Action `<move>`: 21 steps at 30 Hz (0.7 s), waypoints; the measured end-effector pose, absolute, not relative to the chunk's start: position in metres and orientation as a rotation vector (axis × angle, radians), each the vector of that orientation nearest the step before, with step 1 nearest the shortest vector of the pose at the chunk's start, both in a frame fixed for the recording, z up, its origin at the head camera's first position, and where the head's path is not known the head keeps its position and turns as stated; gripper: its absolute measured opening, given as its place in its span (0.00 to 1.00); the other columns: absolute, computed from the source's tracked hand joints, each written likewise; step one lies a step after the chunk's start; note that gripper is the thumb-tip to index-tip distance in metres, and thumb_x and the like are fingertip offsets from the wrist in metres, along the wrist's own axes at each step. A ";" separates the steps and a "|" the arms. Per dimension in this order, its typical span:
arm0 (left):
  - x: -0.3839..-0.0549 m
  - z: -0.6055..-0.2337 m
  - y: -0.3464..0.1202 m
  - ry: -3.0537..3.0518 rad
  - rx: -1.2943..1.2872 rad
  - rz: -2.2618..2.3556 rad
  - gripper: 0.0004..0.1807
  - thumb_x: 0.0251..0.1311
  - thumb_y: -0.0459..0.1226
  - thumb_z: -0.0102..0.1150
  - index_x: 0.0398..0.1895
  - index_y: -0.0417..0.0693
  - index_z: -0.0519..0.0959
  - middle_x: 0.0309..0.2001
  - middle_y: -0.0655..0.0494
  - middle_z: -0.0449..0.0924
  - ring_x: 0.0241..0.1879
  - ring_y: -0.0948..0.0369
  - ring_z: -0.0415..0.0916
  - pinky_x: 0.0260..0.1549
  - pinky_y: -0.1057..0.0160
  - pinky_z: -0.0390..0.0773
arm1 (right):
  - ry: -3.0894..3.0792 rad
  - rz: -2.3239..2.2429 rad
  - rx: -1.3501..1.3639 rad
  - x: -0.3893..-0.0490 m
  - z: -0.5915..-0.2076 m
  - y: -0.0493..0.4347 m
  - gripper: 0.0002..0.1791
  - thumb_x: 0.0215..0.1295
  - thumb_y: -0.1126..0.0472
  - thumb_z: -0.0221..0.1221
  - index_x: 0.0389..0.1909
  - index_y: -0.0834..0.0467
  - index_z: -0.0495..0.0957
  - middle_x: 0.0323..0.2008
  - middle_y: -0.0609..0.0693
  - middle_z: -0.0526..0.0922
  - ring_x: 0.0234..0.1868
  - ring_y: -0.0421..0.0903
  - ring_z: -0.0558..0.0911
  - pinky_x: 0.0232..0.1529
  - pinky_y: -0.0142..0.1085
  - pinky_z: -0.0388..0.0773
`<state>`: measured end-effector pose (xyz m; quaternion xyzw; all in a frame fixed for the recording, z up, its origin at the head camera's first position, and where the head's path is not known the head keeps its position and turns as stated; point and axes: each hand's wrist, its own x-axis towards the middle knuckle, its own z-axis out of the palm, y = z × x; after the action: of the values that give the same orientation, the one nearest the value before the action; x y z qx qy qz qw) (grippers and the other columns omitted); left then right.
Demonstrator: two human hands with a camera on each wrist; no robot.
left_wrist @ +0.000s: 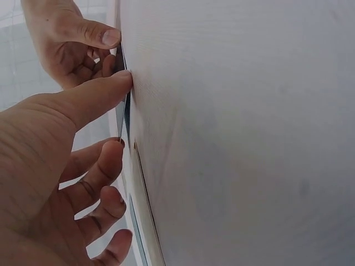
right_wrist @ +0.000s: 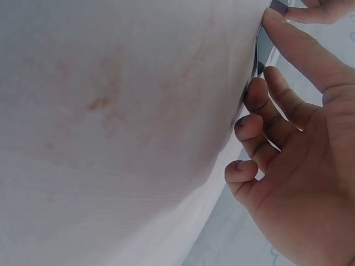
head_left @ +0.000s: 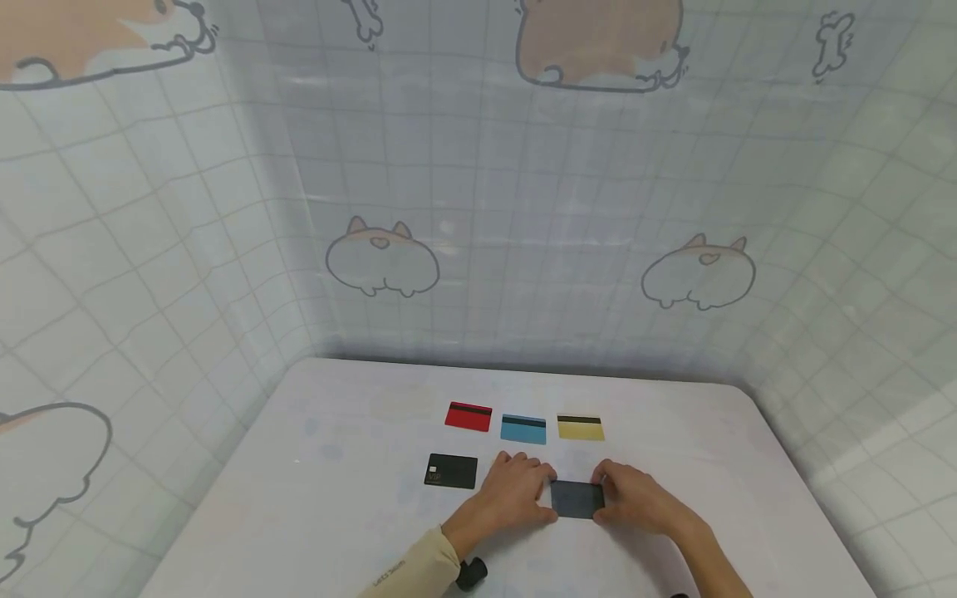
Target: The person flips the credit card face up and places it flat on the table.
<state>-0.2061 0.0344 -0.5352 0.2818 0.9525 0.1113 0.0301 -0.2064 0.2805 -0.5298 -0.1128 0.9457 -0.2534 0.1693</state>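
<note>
A dark grey card (head_left: 577,500) lies at the front middle of the table, between the two hands. My left hand (head_left: 512,494) grips its left side, thumb at the near corner and forefinger at the far corner. At the card's right side, my right hand (head_left: 635,498) holds it in the same way. In the left wrist view the left hand (left_wrist: 61,160) has its thumb and forefinger on the card, seen edge-on. The right hand (right_wrist: 310,133) shows its other fingers curled loosely beside the tabletop. A black card (head_left: 452,471) with a chip lies left of the left hand.
Beyond the hands, a red card (head_left: 468,417), a blue card (head_left: 523,429) and a yellow card (head_left: 581,427) lie in a row, dark stripes showing. Near the left sleeve (head_left: 419,569) is a small black object (head_left: 472,574). Patterned curtain (head_left: 523,191) surrounds the white table (head_left: 336,465).
</note>
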 end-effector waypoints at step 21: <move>-0.208 -0.537 0.036 2.964 0.883 0.315 0.27 0.46 0.63 0.74 0.48 0.65 0.82 0.29 0.71 0.73 0.37 0.65 0.68 0.45 0.58 0.68 | 2.683 -0.721 -0.320 -0.203 -0.527 0.281 0.29 0.47 0.54 0.79 0.48 0.48 0.75 0.38 0.46 0.80 0.41 0.45 0.76 0.49 0.51 0.75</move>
<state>-0.2077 0.0359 -0.5370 0.2841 0.9533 0.1014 0.0166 -0.2030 0.2810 -0.5266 -0.1127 0.9451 -0.2539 0.1719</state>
